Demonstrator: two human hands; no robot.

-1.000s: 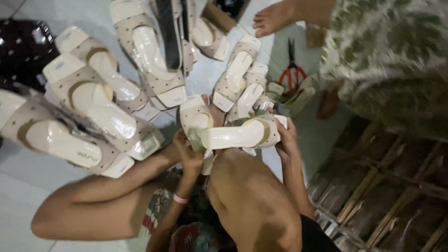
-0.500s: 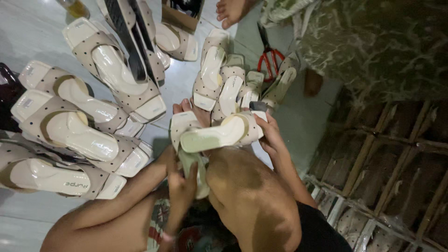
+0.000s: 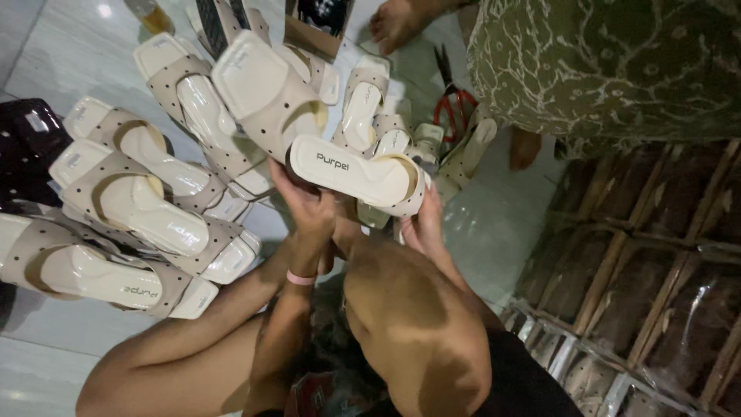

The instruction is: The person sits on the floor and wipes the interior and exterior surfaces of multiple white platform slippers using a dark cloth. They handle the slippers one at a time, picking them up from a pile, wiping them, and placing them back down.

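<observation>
Both of my hands hold one cream slide sandal with a dotted beige strap, its footbed facing me, lifted above my knee. My left hand grips its heel end and wears a pink wristband. My right hand supports the strap end from below. A second matching sandal is tilted up just behind the held one, against my left fingers.
Several matching sandals lie in rows on the pale tiled floor to the left. Red-handled scissors lie beyond them. Another person in green patterned cloth sits at upper right. Wrapped shoes in wooden racks fill the right.
The held sandal has risen and shifted a little to the right, nearer the camera. My left hand moved up from my knee to grip its heel end. The view tilted.
</observation>
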